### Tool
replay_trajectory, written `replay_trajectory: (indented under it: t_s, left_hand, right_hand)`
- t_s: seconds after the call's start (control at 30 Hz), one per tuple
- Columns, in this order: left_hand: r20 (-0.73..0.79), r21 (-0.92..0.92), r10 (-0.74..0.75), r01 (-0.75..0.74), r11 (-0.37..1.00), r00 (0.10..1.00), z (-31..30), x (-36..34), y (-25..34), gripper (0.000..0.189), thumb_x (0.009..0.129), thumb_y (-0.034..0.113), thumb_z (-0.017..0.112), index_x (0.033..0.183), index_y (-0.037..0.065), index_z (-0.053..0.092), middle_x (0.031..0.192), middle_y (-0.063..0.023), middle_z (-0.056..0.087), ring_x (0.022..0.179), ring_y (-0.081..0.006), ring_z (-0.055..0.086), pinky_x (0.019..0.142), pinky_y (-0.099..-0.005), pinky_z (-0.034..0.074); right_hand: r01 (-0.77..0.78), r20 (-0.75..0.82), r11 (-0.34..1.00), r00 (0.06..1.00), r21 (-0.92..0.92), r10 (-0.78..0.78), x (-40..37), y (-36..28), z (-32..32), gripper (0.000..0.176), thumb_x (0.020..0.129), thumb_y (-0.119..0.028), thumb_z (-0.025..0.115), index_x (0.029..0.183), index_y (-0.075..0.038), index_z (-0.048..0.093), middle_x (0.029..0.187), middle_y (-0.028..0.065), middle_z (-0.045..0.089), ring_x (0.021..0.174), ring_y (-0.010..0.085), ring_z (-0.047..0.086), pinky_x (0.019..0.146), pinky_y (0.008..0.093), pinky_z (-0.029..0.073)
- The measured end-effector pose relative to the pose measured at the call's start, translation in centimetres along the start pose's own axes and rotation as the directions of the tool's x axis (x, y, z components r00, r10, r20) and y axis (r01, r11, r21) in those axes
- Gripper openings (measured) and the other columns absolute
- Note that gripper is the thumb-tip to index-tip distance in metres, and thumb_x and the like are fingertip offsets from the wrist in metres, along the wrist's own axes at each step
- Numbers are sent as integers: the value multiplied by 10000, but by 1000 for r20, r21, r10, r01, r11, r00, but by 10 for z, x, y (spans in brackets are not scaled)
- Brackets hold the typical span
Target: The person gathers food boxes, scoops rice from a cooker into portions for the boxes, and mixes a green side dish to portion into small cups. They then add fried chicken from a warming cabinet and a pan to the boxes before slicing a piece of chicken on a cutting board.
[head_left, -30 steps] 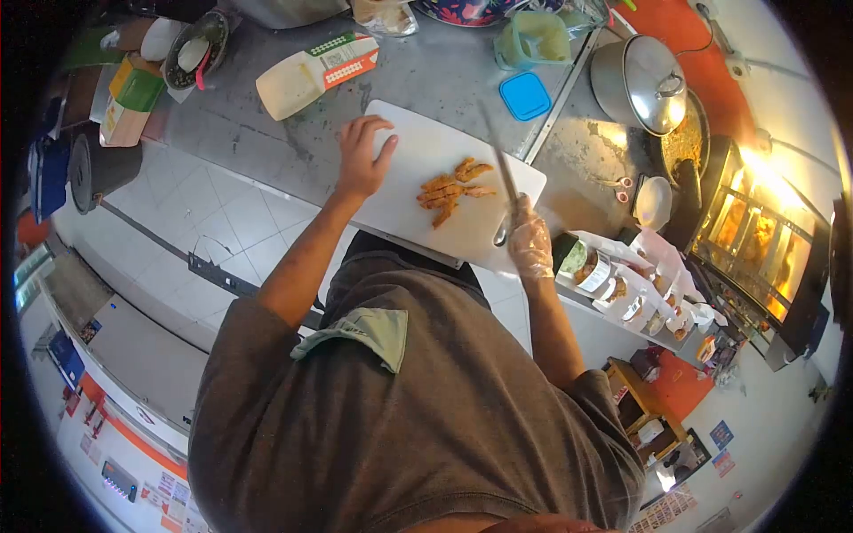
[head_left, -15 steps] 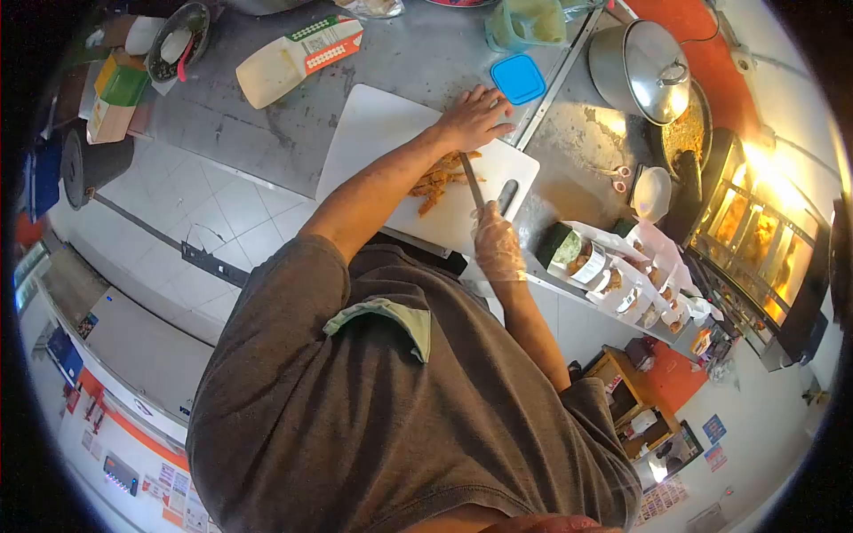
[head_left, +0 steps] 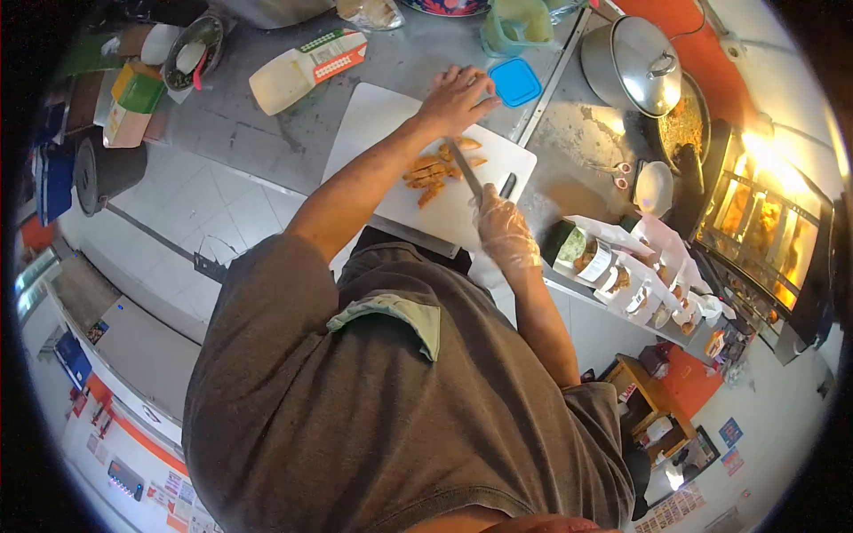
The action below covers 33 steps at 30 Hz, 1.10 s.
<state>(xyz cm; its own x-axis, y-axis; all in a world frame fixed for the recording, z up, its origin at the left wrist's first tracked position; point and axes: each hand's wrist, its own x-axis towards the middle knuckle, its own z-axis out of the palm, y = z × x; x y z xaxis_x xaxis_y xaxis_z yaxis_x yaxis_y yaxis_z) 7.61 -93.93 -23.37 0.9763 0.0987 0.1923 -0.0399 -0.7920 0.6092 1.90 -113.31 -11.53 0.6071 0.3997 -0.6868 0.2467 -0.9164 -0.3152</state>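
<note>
A knife (head_left: 466, 169) is in my right hand (head_left: 508, 233), which wears a clear plastic glove and has its fingers wrapped round the handle. The blade slants up and left over a white cutting board (head_left: 364, 133). Sliced orange-brown food (head_left: 430, 176) lies in strips beside and below the blade. My left hand (head_left: 456, 99) is bare, palm down with fingers spread, over the board's far edge; its heel is close to the blade's tip, and whether they touch is unclear. A blue lid (head_left: 515, 83) lies just right of its fingertips.
An opened carton (head_left: 284, 82) and a green tub (head_left: 515, 28) stand on the metal counter (head_left: 222, 115). To the right are a lidded pot (head_left: 633, 67), scissors (head_left: 622, 175), a white bowl (head_left: 654, 188), paper-wrapped food packs (head_left: 626, 275) and a glowing grill (head_left: 755, 226).
My left hand has shifted slightly up and left, with its fingers more spread. The knife has turned to a more slanted angle, and more of the food slices show.
</note>
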Motion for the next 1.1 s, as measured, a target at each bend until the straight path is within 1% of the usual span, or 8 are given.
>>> replay_trajectory:
  t_s: [0.33,0.43,0.57,0.67,0.87,0.93,1.03,1.1]
  left_hand:
    - [114,-51,-106,112,992,988,17,-69,-16,262,919,355,472,1023,121,528,1087,-61,487,1060,-265,421,890,-438,306]
    - [152,69,-51,41,997,987,10,-61,-21,261,912,342,480,1026,113,530,1064,-49,503,1052,-260,430,881,-432,314]
    - [-42,-48,-90,88,995,995,2,-53,-46,215,896,306,515,980,111,548,1049,-78,523,1044,-276,446,889,-420,341]
    - [-208,-268,-147,88,959,967,15,-53,-61,174,883,242,545,974,93,546,1023,-94,526,1027,-304,444,899,-424,344]
    - [-483,-412,-359,155,898,799,-62,-100,-21,133,882,142,552,971,45,533,1015,-125,543,1019,-297,464,914,-392,341]
    - [-526,-365,-402,228,902,749,-83,-137,-19,153,896,145,539,1002,35,536,1027,-124,550,1012,-289,475,921,-378,334]
    - [-536,-314,-483,368,875,693,-100,-203,-34,208,904,187,544,1040,30,542,1038,-118,557,1009,-278,476,929,-373,328]
    - [-528,-389,-621,485,783,579,-99,-249,-56,272,902,258,561,1077,51,551,1066,-110,556,1038,-277,458,947,-384,321]
  right_hand:
    - [-133,131,991,983,19,129,5,0,102,376,945,-228,352,1249,-25,438,949,277,603,887,386,611,726,483,476]
    - [272,-259,957,921,-105,-290,41,54,194,392,906,-129,423,1280,-14,406,906,264,618,852,384,631,698,463,507]
    - [76,21,997,997,22,-77,37,-7,108,467,881,-100,439,1337,-48,355,971,284,603,923,397,617,773,490,494]
    - [150,-202,987,967,-50,-157,56,24,150,248,885,-111,454,1104,1,423,783,283,605,769,454,610,654,524,484]
    - [403,-128,914,905,-53,-407,77,32,101,255,874,-119,448,1087,18,473,810,299,605,778,451,606,679,514,485]
    - [289,-90,955,955,58,-283,26,24,47,266,880,-132,441,1117,-27,502,898,267,624,878,437,607,757,487,500]
    - [406,-374,913,843,-31,-388,15,63,40,344,880,-154,451,1204,-46,491,887,245,641,853,394,636,715,481,507]
    - [237,-324,947,933,215,-160,21,65,29,441,889,-220,479,1300,-67,434,918,214,660,822,331,665,706,470,518]
